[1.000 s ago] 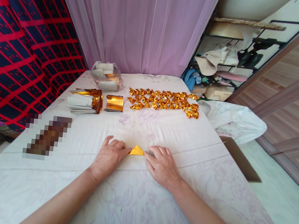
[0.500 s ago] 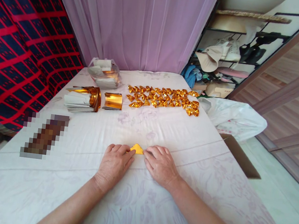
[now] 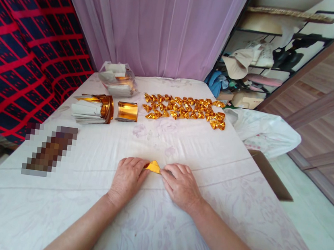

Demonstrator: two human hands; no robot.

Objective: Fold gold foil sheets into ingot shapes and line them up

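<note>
Between my two hands, near the middle of the table, is a small piece of gold foil paper (image 3: 153,166), folded with a peak at its top. My left hand (image 3: 128,179) pinches its left end between thumb and fingers. At the other end my right hand (image 3: 180,184) has its fingertips closed on the paper's right corner. The fingers hide both ends. Farther back lie several rows of folded gold paper ingots (image 3: 184,107). To their left sits a short stack of curved gold foil sheets (image 3: 127,112).
A fanned pile of foil paper (image 3: 91,110) stands at the left, with a clear plastic bag of more paper (image 3: 118,79) behind it. A pixelated dark patch (image 3: 49,151) lies on the floral tablecloth (image 3: 154,229). Right of the table are a white bag (image 3: 268,131) and a shelf (image 3: 253,66).
The gold paper's left side has turned up slightly, and its front edge now looks like a slanted band. Both hands keep their hold. The view has shifted a little.
</note>
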